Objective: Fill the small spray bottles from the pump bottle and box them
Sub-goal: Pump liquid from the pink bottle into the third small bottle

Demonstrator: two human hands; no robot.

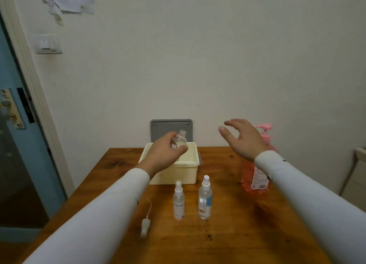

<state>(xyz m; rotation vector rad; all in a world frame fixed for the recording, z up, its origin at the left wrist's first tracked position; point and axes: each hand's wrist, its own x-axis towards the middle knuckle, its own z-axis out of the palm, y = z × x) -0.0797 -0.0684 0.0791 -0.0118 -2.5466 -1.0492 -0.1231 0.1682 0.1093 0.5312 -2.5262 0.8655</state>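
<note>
My left hand (164,154) grips a small clear bottle (180,140) with no spray top, tilted, above the cream plastic box (178,170). The box stands open on the wooden table (227,234) with its grey lid (172,126) leaning on the wall behind it. My right hand (242,140) hovers open in the air, just left of the pink pump bottle (257,176), not touching it. Two small spray bottles, one shorter (178,201) and one taller (205,198), stand capped in front of the box. A loose white spray top with its tube (146,223) lies on the table at the left.
The table stands against a white wall. A blue door (13,164) with a handle is at the far left, and a white piece of furniture (356,174) is at the far right. Bare tabletop lies in front of the bottles.
</note>
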